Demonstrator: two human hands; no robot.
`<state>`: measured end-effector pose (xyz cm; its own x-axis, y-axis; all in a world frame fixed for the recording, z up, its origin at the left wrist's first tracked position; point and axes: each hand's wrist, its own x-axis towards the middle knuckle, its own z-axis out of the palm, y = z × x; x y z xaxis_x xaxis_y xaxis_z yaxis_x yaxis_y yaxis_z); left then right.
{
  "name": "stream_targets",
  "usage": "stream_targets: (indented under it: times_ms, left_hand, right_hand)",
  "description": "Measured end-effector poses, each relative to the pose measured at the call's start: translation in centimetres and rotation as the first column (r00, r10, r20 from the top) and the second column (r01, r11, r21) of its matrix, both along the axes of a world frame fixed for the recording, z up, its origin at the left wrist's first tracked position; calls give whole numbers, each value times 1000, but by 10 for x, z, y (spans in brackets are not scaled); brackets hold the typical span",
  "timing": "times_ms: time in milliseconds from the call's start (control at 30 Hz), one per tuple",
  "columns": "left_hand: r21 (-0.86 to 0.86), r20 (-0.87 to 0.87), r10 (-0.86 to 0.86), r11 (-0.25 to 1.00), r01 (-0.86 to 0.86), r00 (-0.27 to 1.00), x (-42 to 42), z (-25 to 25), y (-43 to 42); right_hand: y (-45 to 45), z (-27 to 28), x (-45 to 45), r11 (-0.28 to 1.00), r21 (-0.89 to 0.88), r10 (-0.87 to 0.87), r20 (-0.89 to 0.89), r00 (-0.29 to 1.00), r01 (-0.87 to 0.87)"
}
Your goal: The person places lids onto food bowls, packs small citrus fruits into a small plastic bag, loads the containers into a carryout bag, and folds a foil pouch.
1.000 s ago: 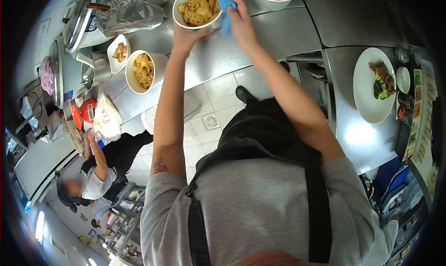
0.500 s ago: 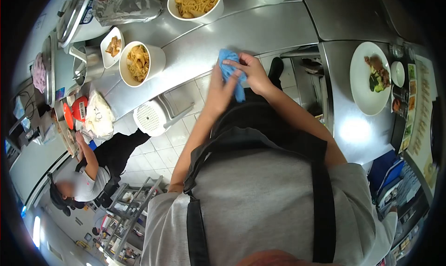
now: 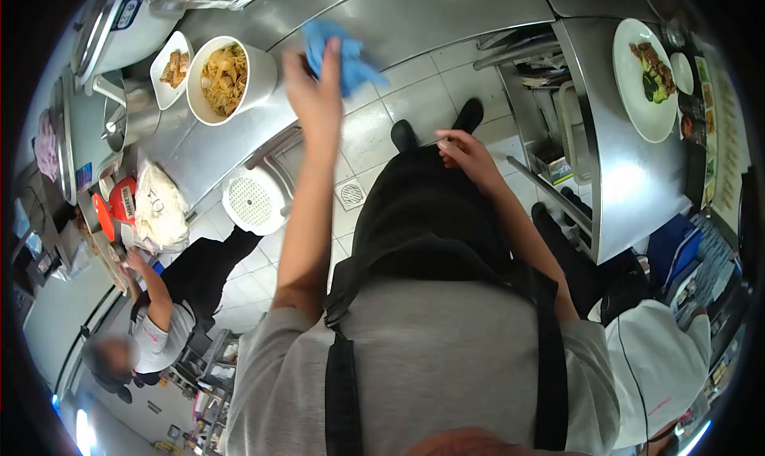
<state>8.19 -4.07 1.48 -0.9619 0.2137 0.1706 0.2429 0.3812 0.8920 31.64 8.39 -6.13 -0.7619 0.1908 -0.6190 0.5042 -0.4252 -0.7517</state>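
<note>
My left hand (image 3: 315, 97) grips a crumpled blue cloth (image 3: 344, 56), held out over the front edge of the steel counter and slightly blurred. Close by on its left stands a white paper bucket (image 3: 259, 77) of noodles with pieces on top. A small white dish (image 3: 162, 89) of browned pieces touches or nearly touches that bucket. My right hand (image 3: 470, 159) hangs low in front of my black apron (image 3: 422, 209). Its fingers are loosely bent with gaps between them, and I see nothing in them.
An oval white plate (image 3: 629, 97) with meat and broccoli sits on the right counter. Below is an open steel door or drawer (image 3: 550, 197). A white stool (image 3: 253, 201) stands at left. One co-worker (image 3: 171, 320) is at left, another (image 3: 657, 360) at lower right.
Both hands were together on the blue cloth. The left hand has carried it left and up; the right has let go and dropped lower. A co-worker has come into fuller view at lower right.
</note>
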Motion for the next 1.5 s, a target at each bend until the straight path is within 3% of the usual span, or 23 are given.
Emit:
stream_targets:
  times_ms: [33, 100, 167, 200, 300, 333, 367, 433, 467, 500, 567, 667, 767, 867, 967, 1067, 1167, 1267, 1367, 1500]
  left_hand:
    - [67, -106, -5, 998, 12, 994, -27, -3, 2]
    - [72, -69, 43, 997, -38, 997, -67, -9, 2]
    - [91, -68, 118, 990, -112, 991, -75, -14, 2]
    - [104, -70, 155, 984, -147, 985, -79, -16, 3]
    - [332, 122, 262, 898, -288, 957, -64, -10, 24]
    - [413, 50, 213, 885, -215, 976, -74, -31, 27]
    - [309, -62, 230, 930, -200, 971, -76, -38, 35]
    - [81, -267, 219, 975, -205, 938, -73, -45, 57]
    - [81, -57, 192, 979, -187, 980, -63, -41, 66]
    - [91, 153, 156, 981, -171, 976, -54, -37, 74]
    - [-208, -182, 133, 963, -170, 974, -45, -66, 77]
    - [-276, -54, 8, 961, -23, 998, -37, -45, 66]
    - [54, 45, 126, 990, -128, 991, -43, -33, 48]
    - [183, 60, 219, 957, -226, 974, -57, -26, 50]
    - [-4, -106, 145, 989, -147, 984, -65, -50, 54]
    - [27, -5, 97, 995, -97, 995, -71, -59, 48]
    - [215, 41, 145, 965, -151, 989, -65, -14, 44]
    - [211, -21, 160, 966, -152, 987, -65, -31, 50]
    - [85, -55, 63, 995, -59, 996, -67, -58, 42]
    - [212, 11, 109, 971, -109, 994, -67, -17, 44]
  right_hand:
    - [0, -8, 6, 997, 70, -20, 71, 997, 15]
    - [12, -15, -4, 987, 142, -62, -100, 993, 76]
    - [37, 15, -54, 969, 166, -141, -232, 962, 182]
    - [48, 39, -88, 937, 269, -142, -291, 946, 223]
    - [90, 66, -200, 863, 412, -104, -420, 902, 291]
    - [99, 69, -237, 859, 411, -97, -454, 886, 305]
    - [105, 69, -266, 856, 409, -91, -484, 870, 317]
    - [111, 55, -303, 918, 366, 22, -435, 900, 154]
    - [110, 50, -314, 937, 343, 87, -412, 907, 66]
    - [106, 47, -318, 938, 335, 69, -421, 905, 84]
    - [104, 44, -320, 940, 318, 33, -437, 899, 121]
    - [123, 29, -320, 898, 412, 9, -368, 930, 154]
    - [123, 29, -325, 882, 432, -24, -359, 933, 189]
    - [112, 33, -315, 870, 457, 14, -395, 918, 184]
    - [97, 51, -307, 858, 475, -1, -380, 925, 196]
    - [97, 59, -305, 830, 520, -36, -310, 950, 201]
    - [107, 52, -306, 808, 572, 35, -286, 958, 141]
    - [105, 47, -298, 771, 623, 28, -244, 969, 135]
    - [103, 49, -301, 788, 588, -19, -273, 962, 182]
    - [102, 40, -301, 717, 657, -42, -293, 955, 233]
